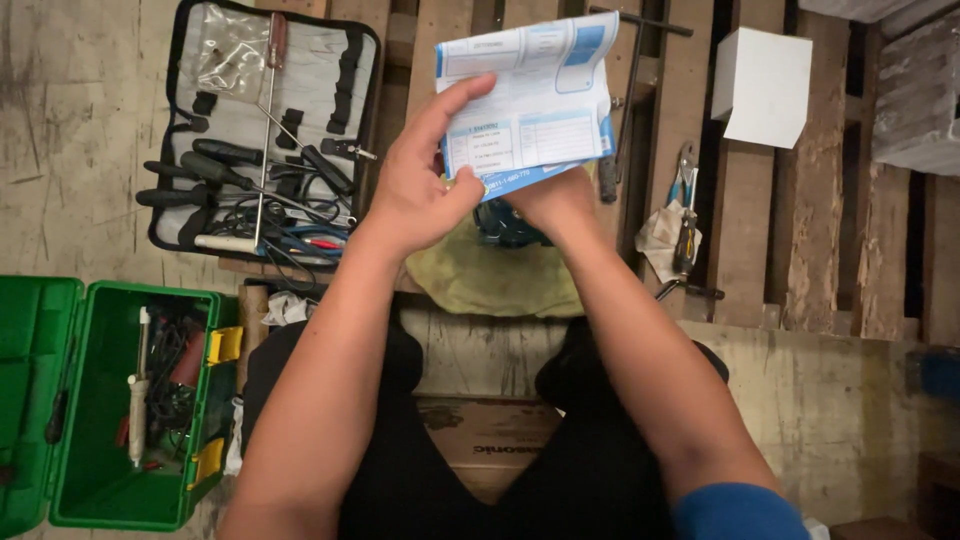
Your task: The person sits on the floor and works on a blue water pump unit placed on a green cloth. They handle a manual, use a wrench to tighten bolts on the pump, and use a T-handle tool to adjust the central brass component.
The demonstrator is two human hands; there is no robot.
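Blue and white paper fills the middle of the view: a folded leaflet (528,95) held up over a wooden pallet (760,230). The left hand (420,185) grips its left edge, thumb pressed on the lower front and the forefinger stretched up along the side toward the top corner. The right hand (555,200) holds the bottom edge from below, fingers curled behind the sheet so that mostly the back of the hand shows. Both hands are closed on the leaflet, and both forearms reach up from the bottom of the picture.

Just under the hands lies a yellow cloth (480,280) on the pallet, with a dark teal object (505,225) partly hidden behind the right hand; what it is cannot be told. To the left, an open grey tool roll (330,60) with a black border holds screwdrivers and cables, and a long screwdriver (268,120) with a reddish handle lies across it. Lower left, an open green toolbox (100,500) with yellow latches sits on the floor, tools inside. Right of the hands, pliers (686,215) with blue handles rest on a pale rag, and a white box (762,85) sits well apart on the pallet's boards. A cardboard box (490,440) shows between the person's knees.
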